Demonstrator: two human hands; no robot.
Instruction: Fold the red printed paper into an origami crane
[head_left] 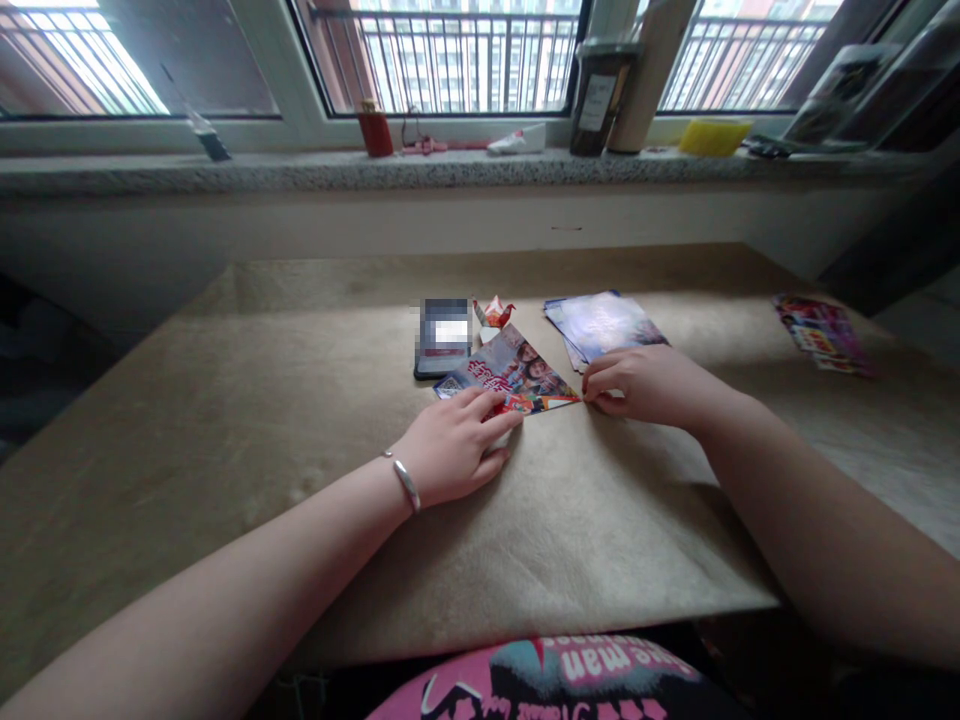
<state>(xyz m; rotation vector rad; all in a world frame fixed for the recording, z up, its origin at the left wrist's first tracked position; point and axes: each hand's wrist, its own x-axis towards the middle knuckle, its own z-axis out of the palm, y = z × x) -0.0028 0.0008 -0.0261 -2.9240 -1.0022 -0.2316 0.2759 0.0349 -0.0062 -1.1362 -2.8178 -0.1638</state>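
A printed sheet of paper (517,368), folded into a triangle, lies on the table in front of me. My left hand (457,440) rests flat on its near left edge with the fingers stretched out. At the right-hand corner, my right hand (634,385) pinches the paper's tip between thumb and fingers. A phone (442,345) lies just beyond the paper on the left. Next to the phone sits a small folded paper figure (495,313) in red and white. Beyond my right hand is a stack of pale blue-purple printed sheets (600,322).
Several colourful printed cards (821,335) lie at the right of the brown-covered table (225,430). On the stone windowsill (292,175) stand a red container (375,132), a dark lidded jar (596,100), a white tube (517,140) and a yellow sponge-like block (714,137).
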